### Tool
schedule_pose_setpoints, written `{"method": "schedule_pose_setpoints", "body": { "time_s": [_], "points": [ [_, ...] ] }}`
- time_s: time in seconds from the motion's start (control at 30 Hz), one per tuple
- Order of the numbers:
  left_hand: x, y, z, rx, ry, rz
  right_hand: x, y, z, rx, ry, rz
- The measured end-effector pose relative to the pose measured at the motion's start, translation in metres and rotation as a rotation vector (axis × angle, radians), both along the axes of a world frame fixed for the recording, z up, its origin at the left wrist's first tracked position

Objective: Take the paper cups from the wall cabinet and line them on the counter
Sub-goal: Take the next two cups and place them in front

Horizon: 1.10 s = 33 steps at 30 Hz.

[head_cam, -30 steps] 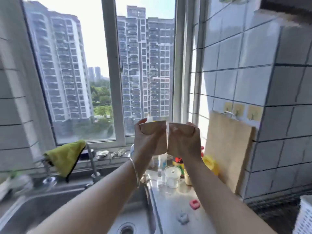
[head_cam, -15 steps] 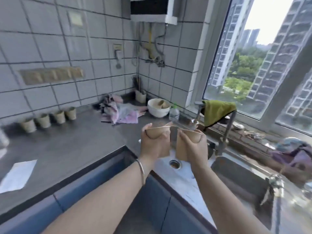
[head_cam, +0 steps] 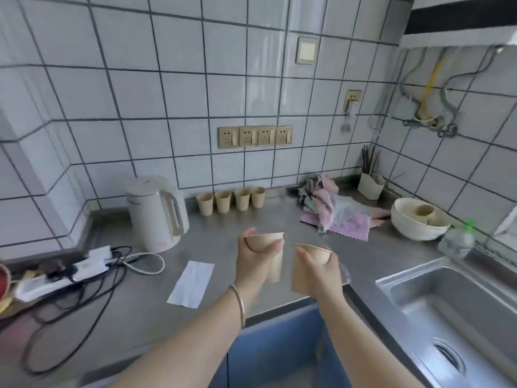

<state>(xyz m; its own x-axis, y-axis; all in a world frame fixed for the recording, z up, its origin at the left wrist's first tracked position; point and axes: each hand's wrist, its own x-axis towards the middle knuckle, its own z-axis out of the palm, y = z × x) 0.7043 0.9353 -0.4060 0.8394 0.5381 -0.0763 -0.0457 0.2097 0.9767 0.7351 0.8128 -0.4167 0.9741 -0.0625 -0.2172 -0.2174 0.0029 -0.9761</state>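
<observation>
My left hand (head_cam: 253, 264) grips a tan paper cup (head_cam: 268, 240), held upright above the grey counter (head_cam: 223, 239). Close to its right, my right hand (head_cam: 319, 271) holds a second tan paper cup (head_cam: 314, 253), tilted a little leftward. The two cups are slightly apart. Both hang over the counter's front part, near the edge. Several more paper cups (head_cam: 232, 200) stand upright in a row against the tiled back wall, beyond my hands. The wall cabinet is out of view.
A white kettle (head_cam: 155, 212) stands left of the cup row, its cord and a power strip (head_cam: 61, 271) further left. A white paper sheet (head_cam: 193, 284) lies near the front. Pink cloths (head_cam: 333, 214), a bowl (head_cam: 416, 222) and a steel sink (head_cam: 458, 309) fill the right.
The view has swung left from the window and sink to the counter with the cup row. Both hands still hold their cups, now a little further apart.
</observation>
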Motion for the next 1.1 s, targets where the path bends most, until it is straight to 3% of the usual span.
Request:
{"method": "schedule_pose_setpoints", "body": {
  "time_s": [0.47, 0.63, 0.87, 1.1],
  "points": [
    [0.105, 0.159, -0.035, 0.021, 0.070, 0.131, 0.127, 0.167, -0.022, -0.149, 0.024, 0.185],
    [0.162, 0.191, -0.062, 0.012, 0.073, 0.179, 0.193, 0.201, -0.043, -0.187, 0.017, 0.317],
    [0.243, 0.220, -0.097, -0.016, 0.245, 0.269, 0.291, 0.243, -0.075, -0.252, 0.065, 0.508],
    [0.271, 0.257, -0.137, 0.057, 0.274, 0.331, 0.332, 0.270, -0.121, -0.292, 0.120, 0.561]
  ]
}}
